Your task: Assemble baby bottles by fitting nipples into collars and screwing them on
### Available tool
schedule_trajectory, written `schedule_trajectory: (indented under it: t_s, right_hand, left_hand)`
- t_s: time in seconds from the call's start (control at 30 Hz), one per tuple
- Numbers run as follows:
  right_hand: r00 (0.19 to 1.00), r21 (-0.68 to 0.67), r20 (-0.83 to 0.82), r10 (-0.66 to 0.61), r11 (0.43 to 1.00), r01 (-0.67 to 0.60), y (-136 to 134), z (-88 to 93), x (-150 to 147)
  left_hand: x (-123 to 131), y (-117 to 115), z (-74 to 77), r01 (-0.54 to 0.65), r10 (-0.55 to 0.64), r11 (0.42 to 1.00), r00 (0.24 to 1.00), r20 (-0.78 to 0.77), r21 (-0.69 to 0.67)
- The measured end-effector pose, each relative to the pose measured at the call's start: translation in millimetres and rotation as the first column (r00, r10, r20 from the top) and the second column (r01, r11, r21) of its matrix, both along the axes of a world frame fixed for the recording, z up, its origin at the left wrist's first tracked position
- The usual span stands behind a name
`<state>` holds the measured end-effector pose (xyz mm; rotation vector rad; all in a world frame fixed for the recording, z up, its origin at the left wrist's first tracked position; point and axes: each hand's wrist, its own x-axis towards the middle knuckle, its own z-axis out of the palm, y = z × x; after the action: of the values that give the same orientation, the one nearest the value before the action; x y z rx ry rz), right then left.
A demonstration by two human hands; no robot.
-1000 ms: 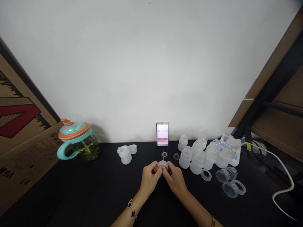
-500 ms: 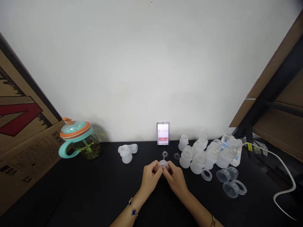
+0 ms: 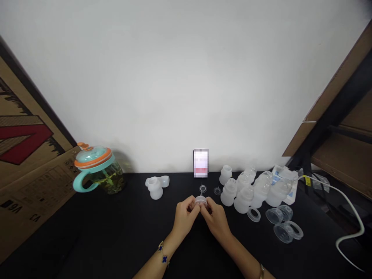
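Observation:
Both hands meet at the middle of the black table. My left hand (image 3: 185,217) and my right hand (image 3: 216,219) are closed, fingertips and thumbs pinching a small translucent bottle collar (image 3: 200,199) from either side. A thin stem rises from its middle; the underside is hidden by the fingers. Just beyond lie a small clear disc with a stem (image 3: 205,189) and a similar disc (image 3: 217,191). Right of my right hand stand several milky baby bottles (image 3: 244,199), some with clear domed caps. An open bottle (image 3: 226,176) stands behind them.
A loose collar ring (image 3: 254,219) and clear caps (image 3: 282,233) lie at the right, near a white cable (image 3: 353,211). A phone (image 3: 201,163) leans on the wall. At the left are two bottles (image 3: 156,190), a teal-handled jug (image 3: 107,178) and a cardboard box (image 3: 35,182).
Both hands keep their grip on the collar in nearly the same place. The whole view has shifted very slightly; nothing on the table has visibly moved.

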<state>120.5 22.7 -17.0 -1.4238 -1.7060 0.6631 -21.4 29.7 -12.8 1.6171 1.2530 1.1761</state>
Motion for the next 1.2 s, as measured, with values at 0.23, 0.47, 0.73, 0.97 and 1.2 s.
schedule_trajectory:
  t_s: [0.23, 0.47, 0.73, 0.97, 1.2]
  right_hand:
    - [0.998, -0.016, -0.047, 0.032, 0.999, -0.033, 0.0, 0.9, 1.1]
    - [0.993, -0.024, -0.099, 0.061, 0.998, -0.064, -0.4, 0.0, 1.9]
    - [0.993, -0.041, -0.101, 0.067, 0.997, -0.071, -2.2, 0.9, 1.7]
    - [0.996, -0.017, -0.069, 0.057, 0.998, -0.058, -0.2, 2.4, 1.0]
    - [0.998, -0.004, -0.046, 0.046, 0.999, -0.046, 1.1, -0.3, 1.5]
  left_hand:
    - [1.5, -0.1, 1.3, 0.031, -0.029, 0.999, 0.999, 0.043, -0.034]
    - [2.2, -1.3, 1.6, 0.054, -0.051, 0.998, 0.996, 0.075, -0.038]
    - [1.8, -0.5, -1.9, 0.005, -0.005, 1.000, 1.000, 0.008, -0.011]
    - [1.6, 1.0, -2.1, -0.003, 0.003, 1.000, 1.000, -0.003, -0.019]
    - [1.3, 2.0, -3.4, -0.011, 0.011, 0.999, 1.000, -0.010, -0.035]
